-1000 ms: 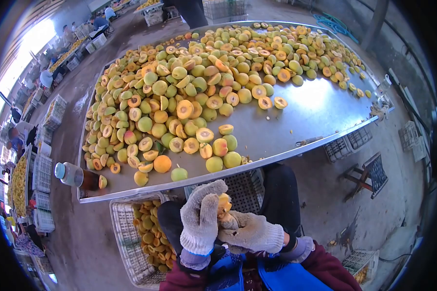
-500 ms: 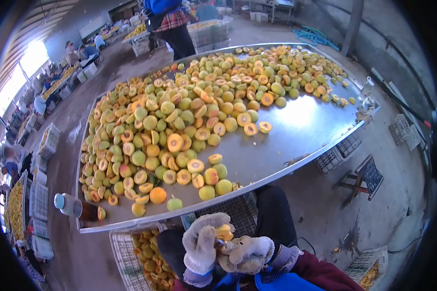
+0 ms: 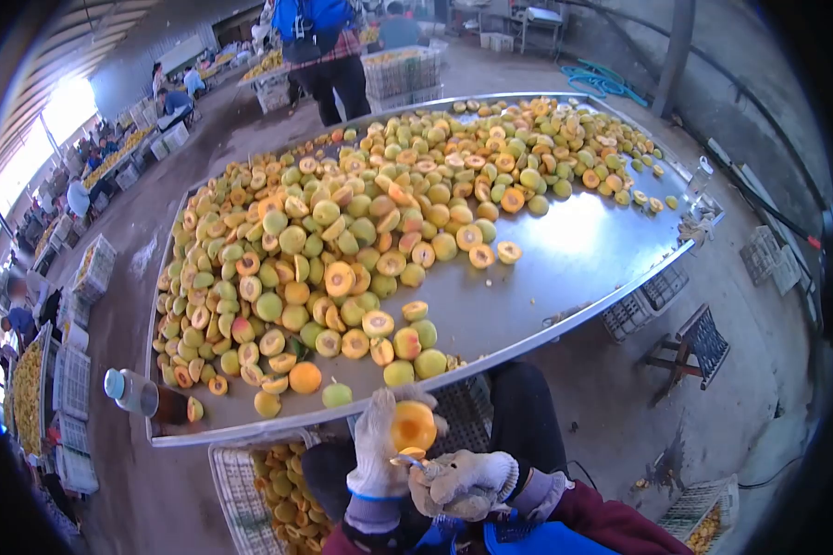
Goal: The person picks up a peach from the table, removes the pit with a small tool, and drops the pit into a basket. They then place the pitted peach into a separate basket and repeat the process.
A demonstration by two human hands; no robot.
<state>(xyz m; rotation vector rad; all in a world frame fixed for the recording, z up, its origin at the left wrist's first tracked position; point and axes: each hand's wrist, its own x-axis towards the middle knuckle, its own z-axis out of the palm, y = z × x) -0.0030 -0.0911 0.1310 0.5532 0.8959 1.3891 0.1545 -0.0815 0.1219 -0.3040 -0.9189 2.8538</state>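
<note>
My left hand [image 3: 377, 451], in a pale knitted glove, is closed around a peach half [image 3: 414, 425]. The half's orange cut face points up toward me and shows a smooth hollow. My right hand [image 3: 463, 483], also gloved, grips a small tool with a curved metal tip [image 3: 407, 460], its handle mostly hidden by the fingers. A small orange-brown piece, perhaps the pit, lies at that tip, just below the peach half. Both hands are close together over my lap, in front of the metal table [image 3: 565, 268], where many whole and halved peaches [image 3: 340, 278] are heaped.
A bottle of dark liquid [image 3: 148, 396] stands at the table's left corner. Below sits a crate of peach halves [image 3: 282, 490]. A folding stool [image 3: 694, 347] is at the right. Beyond the table stands a person in blue [image 3: 319, 46]; other people work at tables on the left.
My left hand has turned and risen slightly, bringing the peach half's hollow face into view. The tool tip is now below the fruit. My view has shifted a little; the person in blue shows more fully.
</note>
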